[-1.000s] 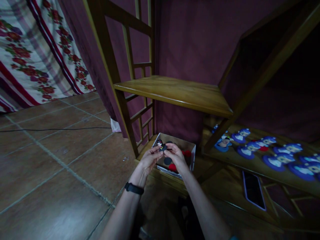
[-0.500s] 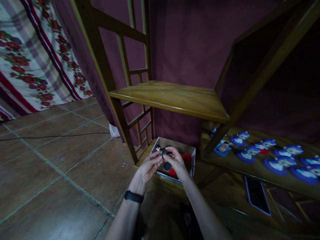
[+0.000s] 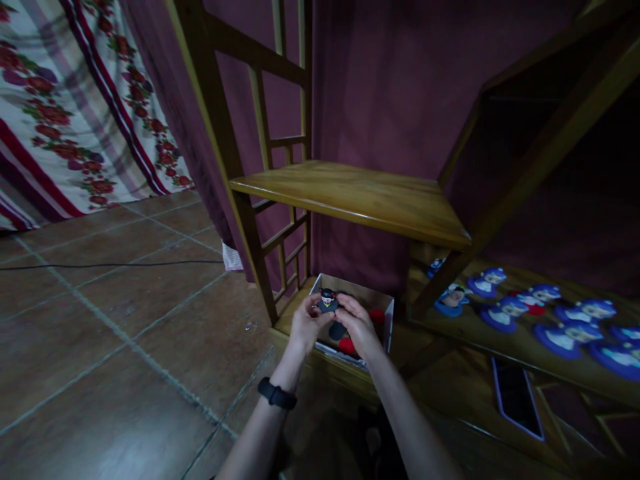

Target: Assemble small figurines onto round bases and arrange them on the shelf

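Both of my hands hold one small figurine with a dark base, a pale face and black and red on its head. My left hand grips it from the left, with a black band on that wrist. From the right, the fingers of my right hand are closed on its edge. Right beneath the hands is an open cardboard box with white outer sides. Red pieces and a dark round piece lie inside it, partly hidden by my right hand.
A wooden shelf board juts out above the box. To the right, several blue figurines stand on a low shelf, with a dark rectangular tray or phone-like object below. A black cable crosses the tiled floor at left.
The figurine has been turned in my fingers, so its face now points toward me and its base shows lower down. The view has shifted slightly left.
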Tool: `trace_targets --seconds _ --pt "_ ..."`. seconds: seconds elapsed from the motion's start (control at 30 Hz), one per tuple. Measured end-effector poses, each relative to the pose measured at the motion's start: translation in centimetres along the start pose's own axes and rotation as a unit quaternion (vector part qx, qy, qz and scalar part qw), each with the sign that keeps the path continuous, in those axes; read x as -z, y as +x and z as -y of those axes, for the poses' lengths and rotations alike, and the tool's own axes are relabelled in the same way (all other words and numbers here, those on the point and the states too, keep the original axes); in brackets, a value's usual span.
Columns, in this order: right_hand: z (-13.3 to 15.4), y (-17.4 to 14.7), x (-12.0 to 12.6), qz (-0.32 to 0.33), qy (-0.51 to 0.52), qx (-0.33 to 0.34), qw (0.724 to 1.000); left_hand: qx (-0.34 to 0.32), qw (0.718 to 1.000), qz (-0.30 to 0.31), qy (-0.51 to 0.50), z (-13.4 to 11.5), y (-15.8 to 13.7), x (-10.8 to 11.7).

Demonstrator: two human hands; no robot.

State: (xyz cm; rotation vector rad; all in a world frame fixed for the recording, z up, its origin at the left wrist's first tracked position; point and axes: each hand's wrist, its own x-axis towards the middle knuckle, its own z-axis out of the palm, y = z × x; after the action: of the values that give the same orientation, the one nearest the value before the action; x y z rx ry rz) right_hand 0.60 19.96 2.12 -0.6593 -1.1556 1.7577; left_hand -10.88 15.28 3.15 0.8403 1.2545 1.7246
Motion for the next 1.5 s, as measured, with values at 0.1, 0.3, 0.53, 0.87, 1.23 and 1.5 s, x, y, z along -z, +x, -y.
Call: trace_targets --seconds 0.1,0.3,0.53,0.87,1.23,1.5 --pt "-0.4 0.2 0.2 0.009 0.007 0.007 1.000 -0.054 0.997 -0.013 0.058 0.6 0.0 -0.2" --pt "-0.7 0.4 0.3 -0.019 0.018 -0.016 1.000 -0.099 0.974 -0.042 0.202 1.0 -0.3 -0.5" --pt "-1.1 0.4 0.4 -0.044 0.076 -0.051 0.995 -0.090 0.952 -0.058 0.285 0.9 -0.6 -0.3" --pt "-0.5 0.3 0.3 -0.013 0.057 -0.047 0.997 0.014 1.000 -0.018 0.013 1.0 0.2 0.1" --pt "-0.9 0.4 0.5 -0.025 -0.004 -0.032 0.999 0.073 0.996 0.020 -0.049 0.5 0.2 0.6" --pt "-0.3 0.3 0.5 -0.042 0.073 -0.057 0.995 0.021 0.999 -0.018 0.017 0.6 0.3 -0.2"
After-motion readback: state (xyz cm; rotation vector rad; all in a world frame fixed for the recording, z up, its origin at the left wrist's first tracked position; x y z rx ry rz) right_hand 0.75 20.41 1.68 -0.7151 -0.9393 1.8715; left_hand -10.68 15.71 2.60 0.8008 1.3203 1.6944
